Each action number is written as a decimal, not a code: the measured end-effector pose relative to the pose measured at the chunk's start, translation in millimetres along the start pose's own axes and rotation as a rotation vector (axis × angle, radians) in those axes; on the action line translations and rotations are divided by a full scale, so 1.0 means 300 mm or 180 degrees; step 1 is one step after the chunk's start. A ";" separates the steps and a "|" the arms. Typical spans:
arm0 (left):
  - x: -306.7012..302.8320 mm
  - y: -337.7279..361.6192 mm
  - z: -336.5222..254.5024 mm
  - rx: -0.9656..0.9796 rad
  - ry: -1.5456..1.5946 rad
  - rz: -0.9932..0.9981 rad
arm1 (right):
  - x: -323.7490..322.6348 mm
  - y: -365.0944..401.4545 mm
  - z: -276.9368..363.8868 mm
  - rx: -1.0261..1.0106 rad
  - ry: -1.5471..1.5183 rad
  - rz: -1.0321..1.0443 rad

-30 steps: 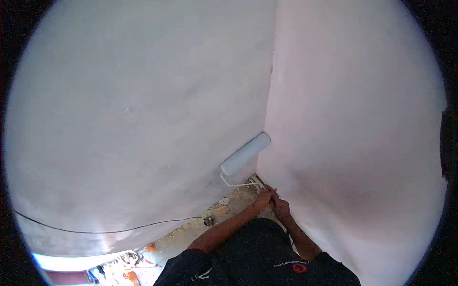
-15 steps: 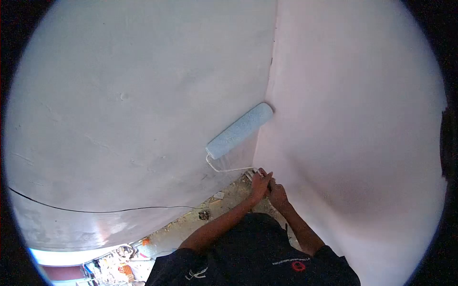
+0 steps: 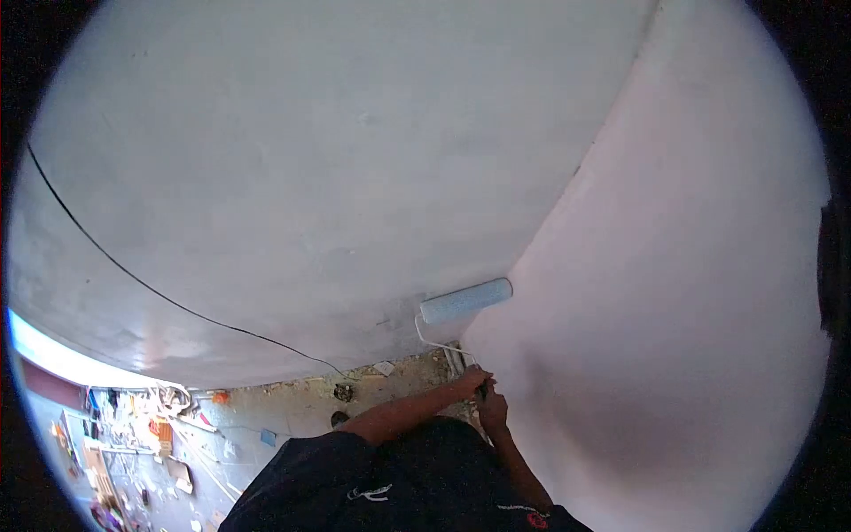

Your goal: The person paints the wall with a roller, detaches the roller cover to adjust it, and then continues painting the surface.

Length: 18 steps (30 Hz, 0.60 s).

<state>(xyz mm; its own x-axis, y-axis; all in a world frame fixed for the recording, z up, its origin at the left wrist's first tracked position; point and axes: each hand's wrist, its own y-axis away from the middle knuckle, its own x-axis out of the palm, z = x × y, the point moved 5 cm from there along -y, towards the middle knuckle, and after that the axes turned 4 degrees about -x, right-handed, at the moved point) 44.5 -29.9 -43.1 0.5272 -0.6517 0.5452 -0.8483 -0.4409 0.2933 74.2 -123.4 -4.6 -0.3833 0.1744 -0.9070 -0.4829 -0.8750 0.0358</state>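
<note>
Lower on the smooth grey wall [image 3: 355,177] than before, the fuzzy pale-blue roller [image 3: 467,301] sits by its inside corner; I see left hand [image 3: 472,381] and right hand [image 3: 493,410] gripping its dark handle [image 3: 481,390]. Overreaching could scuff the pinkish-white wall [image 3: 674,266]; dipping, gather grit.

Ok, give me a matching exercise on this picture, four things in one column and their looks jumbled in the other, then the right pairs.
Things
1. Roller cover
2. Wire
3. Shirt
4. Roller frame

Looks
A. Dark, with a white mark
B. Pale and bent, leading down to the hands
C. Light blue
D. Thin, black and curving

Right pairs: 1-C, 2-D, 3-A, 4-B.
</note>
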 end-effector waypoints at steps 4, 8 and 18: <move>-0.002 0.010 0.028 -0.0995 0.0805 0.0325 | -0.092 0.022 0.084 0.0261 -0.0031 0.0292; 0.098 0.064 -0.140 -0.0651 0.0338 -0.0039 | -0.199 0.010 0.153 -0.0203 -0.0662 -0.0244; -0.004 0.004 -0.016 -0.0662 0.0648 -0.0280 | -0.033 -0.010 0.085 -0.0589 -0.0394 -0.0107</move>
<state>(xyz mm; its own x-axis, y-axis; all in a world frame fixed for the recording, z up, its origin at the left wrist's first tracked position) 42.6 -26.6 -39.6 0.5962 -0.4703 0.6507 -0.8028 -0.3407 0.4893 59.4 -110.8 14.9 -0.4687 0.2491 -0.8475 -0.3486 -0.9337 -0.0816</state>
